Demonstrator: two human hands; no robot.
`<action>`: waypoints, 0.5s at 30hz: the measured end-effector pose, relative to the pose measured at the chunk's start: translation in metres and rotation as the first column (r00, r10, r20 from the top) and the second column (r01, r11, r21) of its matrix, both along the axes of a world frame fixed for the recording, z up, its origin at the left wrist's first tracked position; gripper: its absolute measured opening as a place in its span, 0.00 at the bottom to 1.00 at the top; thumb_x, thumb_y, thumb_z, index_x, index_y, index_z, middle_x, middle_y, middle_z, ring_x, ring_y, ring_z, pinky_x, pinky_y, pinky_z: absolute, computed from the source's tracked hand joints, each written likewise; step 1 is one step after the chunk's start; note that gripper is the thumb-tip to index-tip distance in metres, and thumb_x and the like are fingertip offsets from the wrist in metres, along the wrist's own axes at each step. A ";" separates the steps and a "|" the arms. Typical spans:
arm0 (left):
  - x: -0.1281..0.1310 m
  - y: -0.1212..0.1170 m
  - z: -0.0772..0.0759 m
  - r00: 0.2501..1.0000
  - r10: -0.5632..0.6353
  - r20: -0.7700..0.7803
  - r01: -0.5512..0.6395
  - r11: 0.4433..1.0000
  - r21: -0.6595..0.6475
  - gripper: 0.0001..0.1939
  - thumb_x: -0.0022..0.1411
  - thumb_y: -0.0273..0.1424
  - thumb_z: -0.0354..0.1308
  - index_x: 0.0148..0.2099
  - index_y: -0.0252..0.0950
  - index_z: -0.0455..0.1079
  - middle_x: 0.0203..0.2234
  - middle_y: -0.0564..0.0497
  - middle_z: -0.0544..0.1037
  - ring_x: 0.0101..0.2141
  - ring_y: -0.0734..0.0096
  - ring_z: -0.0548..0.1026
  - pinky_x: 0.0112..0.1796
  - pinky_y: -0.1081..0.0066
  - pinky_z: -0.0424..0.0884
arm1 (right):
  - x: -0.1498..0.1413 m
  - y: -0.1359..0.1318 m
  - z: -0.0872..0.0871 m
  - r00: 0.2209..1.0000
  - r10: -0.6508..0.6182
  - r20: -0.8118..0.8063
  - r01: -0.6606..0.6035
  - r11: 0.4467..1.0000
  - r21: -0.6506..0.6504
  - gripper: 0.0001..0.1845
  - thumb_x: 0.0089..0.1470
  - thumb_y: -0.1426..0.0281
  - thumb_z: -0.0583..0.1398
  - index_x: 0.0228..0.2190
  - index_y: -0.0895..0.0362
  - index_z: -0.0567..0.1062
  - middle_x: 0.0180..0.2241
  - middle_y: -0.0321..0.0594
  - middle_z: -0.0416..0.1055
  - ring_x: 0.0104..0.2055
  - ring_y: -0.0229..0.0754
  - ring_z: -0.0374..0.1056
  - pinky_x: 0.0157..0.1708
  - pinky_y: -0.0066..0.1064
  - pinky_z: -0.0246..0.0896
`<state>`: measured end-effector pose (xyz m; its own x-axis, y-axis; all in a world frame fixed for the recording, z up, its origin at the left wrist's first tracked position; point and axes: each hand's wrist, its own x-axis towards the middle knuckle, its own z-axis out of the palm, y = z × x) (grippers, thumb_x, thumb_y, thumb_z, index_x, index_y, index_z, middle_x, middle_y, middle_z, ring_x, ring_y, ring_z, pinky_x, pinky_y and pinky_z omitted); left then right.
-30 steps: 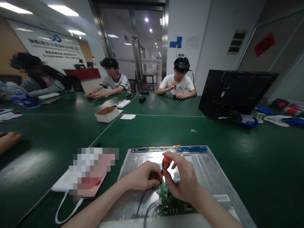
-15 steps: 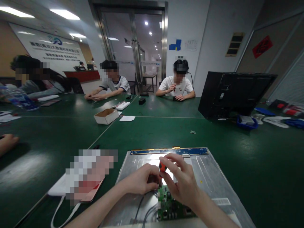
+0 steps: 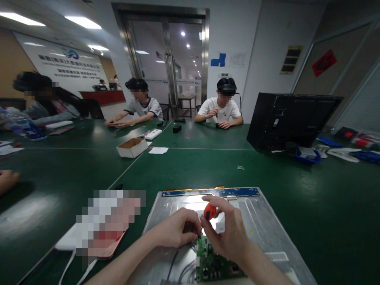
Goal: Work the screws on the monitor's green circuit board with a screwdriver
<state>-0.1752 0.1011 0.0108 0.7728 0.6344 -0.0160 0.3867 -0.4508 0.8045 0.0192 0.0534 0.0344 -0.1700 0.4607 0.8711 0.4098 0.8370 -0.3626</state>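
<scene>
A screwdriver with a red and black handle (image 3: 209,212) stands over the top left corner of a green circuit board (image 3: 208,263). The thumb and fingers of my right hand (image 3: 230,229) are closed on that handle. My left hand (image 3: 178,227) is closed in a pinch right beside the screwdriver's lower end; whatever lies between those fingertips is hidden. Beneath both hands is a flat silver metal panel (image 3: 252,241), which bears the board. A narrow blue circuit strip (image 3: 184,192) runs along the panel's far edge. Grey cables (image 3: 185,269) come off the board's left side.
Left of the panel lie a pink phone (image 3: 114,243) and a white device with a strap. Farther off are an open white box (image 3: 132,148), paper (image 3: 158,150), a black monitor (image 3: 292,120) and a blue tray (image 3: 307,156). Several people sit around the green table (image 3: 202,168).
The screwdriver handle has tipped slightly to the right, with more of its red end showing between my right fingers. My left hand stays pinched at the board's corner.
</scene>
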 end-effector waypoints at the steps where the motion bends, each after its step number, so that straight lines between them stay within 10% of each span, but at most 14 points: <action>1: 0.000 0.000 0.000 1.000 0.000 -0.001 0.000 1.000 0.002 0.05 0.52 0.21 0.59 0.32 0.34 0.72 0.30 0.51 0.77 0.34 0.67 0.72 0.36 0.73 0.69 | 0.000 0.000 0.000 1.000 0.010 0.006 -0.010 1.000 0.005 0.24 0.57 0.77 0.58 0.55 0.59 0.61 0.47 0.52 0.73 0.43 0.43 0.73 0.35 0.33 0.73; 15: 0.001 -0.002 0.006 1.000 0.026 -0.012 -0.026 1.000 0.011 0.04 0.50 0.21 0.58 0.31 0.33 0.71 0.25 0.54 0.72 0.28 0.71 0.69 0.29 0.76 0.63 | 0.001 -0.001 0.007 0.998 0.040 0.042 -0.040 0.999 -0.009 0.23 0.59 0.75 0.56 0.56 0.59 0.62 0.45 0.49 0.73 0.45 0.45 0.72 0.36 0.34 0.73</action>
<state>-0.1737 0.0991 0.0167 0.7561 0.6542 -0.0180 0.4080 -0.4496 0.7946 0.0203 0.0520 0.0418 -0.2248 0.4598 0.8591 0.3911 0.8501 -0.3527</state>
